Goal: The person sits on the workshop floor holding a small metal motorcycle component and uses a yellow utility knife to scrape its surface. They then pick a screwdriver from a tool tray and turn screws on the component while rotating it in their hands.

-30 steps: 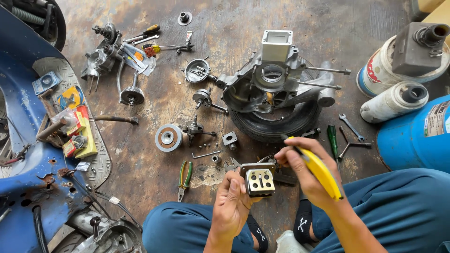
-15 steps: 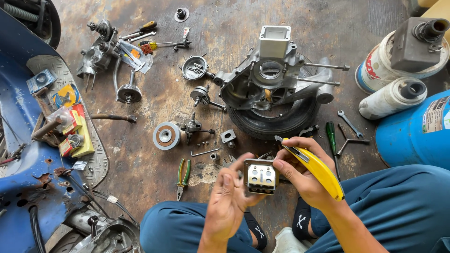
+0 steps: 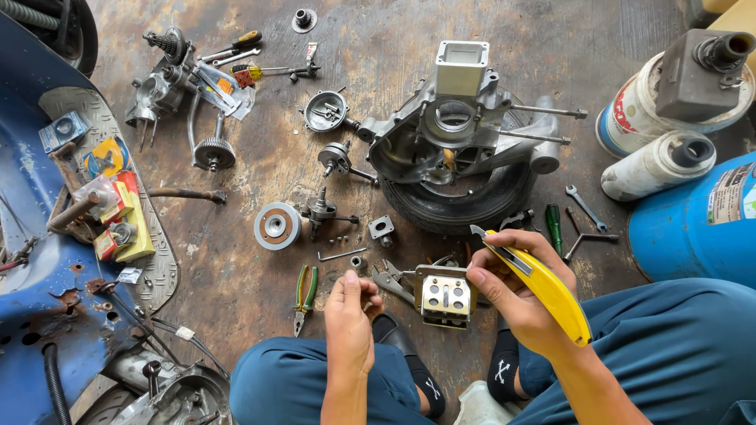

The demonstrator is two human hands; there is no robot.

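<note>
— Yellow plastic first: the right hand, lower centre-right of the frame, has its fingers curled tight round a yellow utility knife, blade tip pointing up-left.

— And the small metal block?

— The square reed-valve block sits just left of that hand; the right thumb side touches its edge. Whether it rests on the floor or is propped up, I cannot tell.

— The left hand?

— The left hand, lower centre, has its fingers pressed together round something too small to make out, near the block but not touching it.

— What's underneath?

— A stained, worn concrete floor, scattered with parts: an engine casing on a tyre upper centre, green-handled pliers just left of the left hand.

— Room to move?

— Tight. A blue cylinder stands at the right edge, a blue scooter body along the left, and the person's blue-trousered knees close the bottom. Bare floor lies left of the pliers.
</note>
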